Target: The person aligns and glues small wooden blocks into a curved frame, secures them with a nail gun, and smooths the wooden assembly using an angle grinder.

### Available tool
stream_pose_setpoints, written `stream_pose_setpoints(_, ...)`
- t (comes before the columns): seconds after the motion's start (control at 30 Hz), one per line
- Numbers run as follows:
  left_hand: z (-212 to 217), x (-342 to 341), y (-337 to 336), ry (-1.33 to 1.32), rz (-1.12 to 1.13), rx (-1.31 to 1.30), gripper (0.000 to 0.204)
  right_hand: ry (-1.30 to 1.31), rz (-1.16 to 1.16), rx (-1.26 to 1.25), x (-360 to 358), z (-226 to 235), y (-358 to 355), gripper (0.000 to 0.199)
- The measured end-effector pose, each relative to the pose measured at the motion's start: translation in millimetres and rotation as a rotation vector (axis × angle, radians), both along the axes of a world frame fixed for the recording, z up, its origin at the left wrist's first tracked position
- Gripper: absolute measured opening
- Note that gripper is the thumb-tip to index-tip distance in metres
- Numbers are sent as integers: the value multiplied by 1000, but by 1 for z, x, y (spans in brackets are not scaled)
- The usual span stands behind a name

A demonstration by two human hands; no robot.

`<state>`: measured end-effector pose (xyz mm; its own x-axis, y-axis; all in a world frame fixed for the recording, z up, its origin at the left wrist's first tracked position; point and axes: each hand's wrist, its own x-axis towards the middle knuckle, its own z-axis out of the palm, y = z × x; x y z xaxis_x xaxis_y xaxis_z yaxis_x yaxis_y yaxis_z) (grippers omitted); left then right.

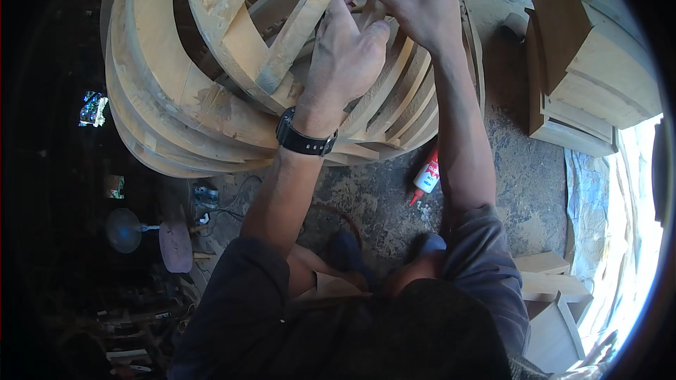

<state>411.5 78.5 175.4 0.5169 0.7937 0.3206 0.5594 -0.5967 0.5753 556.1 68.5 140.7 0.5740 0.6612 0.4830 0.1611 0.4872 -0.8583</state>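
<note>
In front of me stands a big rounded wooden frame [225, 109], built of stacked curved layers with slanting slats. At its top, both hands work around a short wooden strip [373, 10]. My left hand [345, 56], below a black wristwatch, has its fingers partly behind the strip and its thumb along the near side. My right hand [426, 7] is bent over the strip's upper end, thumb and fingers closed on it. A longer pale slat [299, 24] slants just left of my left hand. The right fingertips are partly cut off by the top edge.
On the stained floor below the frame lies a white and red glue bottle [427, 177]. Wooden cabinet-like pieces [598, 70] stand at the right, more boards [553, 288] at lower right. A fan [124, 231] and cables are at the left. My feet [345, 250] are underneath.
</note>
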Motion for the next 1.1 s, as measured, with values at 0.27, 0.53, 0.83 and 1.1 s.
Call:
stream_pose_setpoints(0.27, 0, -2, 3, -153, -73, -135, 85, -71, -121, -107, -8, 1, 8, 24)
stream_pose_setpoints(0.53, -4, -5, 14, -236, -144, -205, 74, -8, -151, -106, -12, 6, 1, 26)
stream_pose_setpoints(0.83, 0, -4, 7, -258, -150, -234, 65, -172, -201, -85, -6, 12, -5, 23)
stream_pose_setpoints(1.1, -1, -1, 9, -310, -242, -242, 59, -267, -238, -18, -3, 5, 6, 25)
